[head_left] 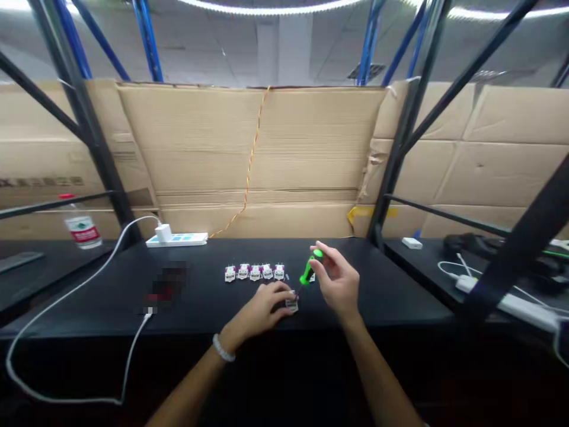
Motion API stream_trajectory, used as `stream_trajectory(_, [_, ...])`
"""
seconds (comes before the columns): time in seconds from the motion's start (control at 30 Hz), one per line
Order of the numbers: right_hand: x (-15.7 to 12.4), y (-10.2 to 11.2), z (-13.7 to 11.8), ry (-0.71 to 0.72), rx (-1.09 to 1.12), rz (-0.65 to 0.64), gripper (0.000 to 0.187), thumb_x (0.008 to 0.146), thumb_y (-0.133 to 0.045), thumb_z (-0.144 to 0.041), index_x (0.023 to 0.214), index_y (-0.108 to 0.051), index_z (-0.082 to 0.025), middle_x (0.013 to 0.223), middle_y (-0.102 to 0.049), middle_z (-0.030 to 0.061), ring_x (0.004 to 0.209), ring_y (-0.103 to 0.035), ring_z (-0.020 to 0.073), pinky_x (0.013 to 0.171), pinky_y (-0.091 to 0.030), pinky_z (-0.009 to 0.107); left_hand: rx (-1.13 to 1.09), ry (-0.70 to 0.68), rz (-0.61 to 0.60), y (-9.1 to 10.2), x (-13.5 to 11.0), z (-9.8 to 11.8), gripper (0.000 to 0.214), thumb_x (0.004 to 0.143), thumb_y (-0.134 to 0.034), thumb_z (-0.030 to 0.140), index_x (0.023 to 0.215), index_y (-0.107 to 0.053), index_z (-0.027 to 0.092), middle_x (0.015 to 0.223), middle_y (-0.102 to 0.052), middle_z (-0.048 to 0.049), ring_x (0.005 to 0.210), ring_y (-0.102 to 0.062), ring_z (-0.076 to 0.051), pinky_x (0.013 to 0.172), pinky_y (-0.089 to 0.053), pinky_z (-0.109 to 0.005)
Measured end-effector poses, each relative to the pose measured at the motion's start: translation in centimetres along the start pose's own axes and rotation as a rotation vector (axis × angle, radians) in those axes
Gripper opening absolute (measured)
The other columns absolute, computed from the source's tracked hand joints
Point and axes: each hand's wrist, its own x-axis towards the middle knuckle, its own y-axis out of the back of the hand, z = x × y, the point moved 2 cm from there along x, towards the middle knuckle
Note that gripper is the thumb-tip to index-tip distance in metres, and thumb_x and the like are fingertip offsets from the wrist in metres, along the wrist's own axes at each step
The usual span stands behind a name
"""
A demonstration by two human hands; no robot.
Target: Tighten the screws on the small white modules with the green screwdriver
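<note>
The white part (292, 305) lay on the black tabletop (391, 293) at the left hand's (263, 307) fingertips, pinched between thumb and fingers. The green-handled screwdriver (306, 274) stood tilted above it, shaft directed down at the part; tip contact could not be confirmed. The right hand (341, 281) gripped the handle between thumb and fingers. Beyond the left hand, five similar parts (255, 273) lay in a row, the power strip (189, 239) farther back.

Tip of green screwdriver (306, 276) indistinct, white part (292, 304) partly covered by left hand (268, 306), dark object (168, 283) pixelated
</note>
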Motion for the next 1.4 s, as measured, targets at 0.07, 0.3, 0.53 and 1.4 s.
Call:
stream_trajectory(0.07, [-0.2,-0.2,-0.2,0.012,-0.051,-0.015,0.032,0.098,-0.073,-0.038,0.126,-0.075,-0.023,0.117,-0.078,0.0103,0.1,-0.076,0.0235,0.086,-0.065,0.036,-0.001,-0.016,0.003,-0.1,0.0,0.0,0.026,0.104,-0.068,0.033,0.129,-0.074,0.028,0.134,-0.067,-0.0077,0.127,-0.063,-0.026,0.114,-0.048,-0.043])
stream_trajectory(0.3, [0.0,0.0,-0.1,-0.1,-0.153,-0.158,0.054,0.094,-0.076,-0.04,0.144,-0.064,-0.024,0.103,-0.077,0.0055,0.08,-0.075,0.0198,0.074,-0.066,0.034,-0.01,0.003,0.01,-0.1,0.0,0.3,0.027,0.104,-0.069,0.031,0.13,-0.074,0.027,0.135,-0.066,-0.0086,0.128,-0.062,-0.027,0.116,-0.047,-0.045])
stream_trajectory(0.53, [0.2,0.7,-0.8,-0.073,-0.011,-0.011,0.05,0.096,-0.073,-0.036,0.144,-0.059,-0.027,0.103,-0.077,0.0049,0.086,-0.078,0.021,0.076,-0.069,0.034,-0.081,0.011,0.033,-0.3,0.1,-0.1,0.028,0.1,-0.074,0.03,0.128,-0.077,0.026,0.13,-0.067,-0.0089,0.126,-0.064,-0.027,0.115,-0.049,-0.042])
stream_trajectory(1.4, [-0.2,0.3,-0.5,0.01,-0.181,-0.083,0.049,0.093,-0.077,-0.036,0.139,-0.065,-0.026,0.095,-0.073,0.0028,0.074,-0.074,0.0181,0.07,-0.068,0.033,-0.132,0.022,0.071,-0.1,0.2,0.3,0.031,0.096,-0.077,0.027,0.127,-0.076,0.023,0.126,-0.069,-0.0096,0.12,-0.067,-0.026,0.112,-0.052,-0.04])
